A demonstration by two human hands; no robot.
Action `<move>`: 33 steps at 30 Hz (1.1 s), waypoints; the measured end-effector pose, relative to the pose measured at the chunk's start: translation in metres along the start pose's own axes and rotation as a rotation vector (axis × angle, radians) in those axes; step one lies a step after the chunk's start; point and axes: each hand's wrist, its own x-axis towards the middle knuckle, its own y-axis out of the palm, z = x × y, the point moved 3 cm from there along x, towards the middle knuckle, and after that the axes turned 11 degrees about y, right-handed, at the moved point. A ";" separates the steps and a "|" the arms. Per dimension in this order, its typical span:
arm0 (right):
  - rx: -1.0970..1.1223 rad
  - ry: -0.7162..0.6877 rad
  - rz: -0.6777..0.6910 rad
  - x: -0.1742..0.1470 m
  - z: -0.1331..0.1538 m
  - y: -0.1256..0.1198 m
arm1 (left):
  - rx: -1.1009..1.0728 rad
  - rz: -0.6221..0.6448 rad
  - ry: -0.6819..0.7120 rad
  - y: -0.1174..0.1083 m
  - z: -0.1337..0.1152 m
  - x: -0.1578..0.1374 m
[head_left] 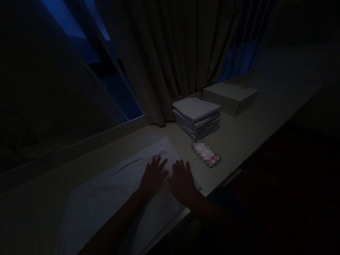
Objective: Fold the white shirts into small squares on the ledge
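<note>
A white cloth (106, 198) lies spread along the counter, with a dark crease or slit-like line near its far side. My left hand (153, 177) rests on it palm down, fingers spread. Close beside it, my right hand (182, 180) also lies flat on the cloth near its right end, fingers stretched out. Neither hand grips anything. Beyond them stands a stack of folded white cloths (196, 117). A pixelated, pale and red oblong item (205, 152) sits to the right of my hands; its kind cannot be made out.
The long counter (247, 131) runs beneath a window with hanging curtains (170, 53). A closed pale box (231, 97) stands behind the stack. The counter's front edge drops off at the lower right. The room is very dark.
</note>
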 end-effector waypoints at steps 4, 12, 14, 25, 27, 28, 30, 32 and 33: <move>-0.009 0.009 -0.016 0.000 -0.001 0.002 | -0.009 0.028 -0.059 0.005 0.007 0.016; 0.027 -0.038 -0.045 0.001 0.000 -0.004 | -0.039 0.096 0.028 0.004 0.009 0.059; 0.053 -0.070 -0.050 -0.001 0.000 -0.004 | -0.018 0.057 0.034 0.007 0.008 0.062; 0.027 -0.047 -0.027 -0.015 -0.016 0.014 | 0.017 -0.031 -0.022 0.006 -0.001 0.055; 0.005 -0.067 -0.036 -0.020 -0.020 0.016 | -0.007 -0.043 -0.030 0.003 -0.005 0.051; -0.009 -0.079 -0.042 -0.023 -0.022 0.016 | -0.014 -0.050 -0.036 -0.001 -0.007 0.048; -0.041 -0.103 -0.058 -0.026 -0.023 0.018 | -0.012 -0.090 -0.061 -0.013 -0.016 0.037; -0.076 -0.119 -0.078 -0.028 -0.024 0.020 | 0.000 -0.170 -0.086 -0.030 -0.029 0.015; -0.092 -0.125 -0.087 -0.029 -0.024 0.020 | 0.007 -0.218 -0.089 -0.039 -0.037 -0.002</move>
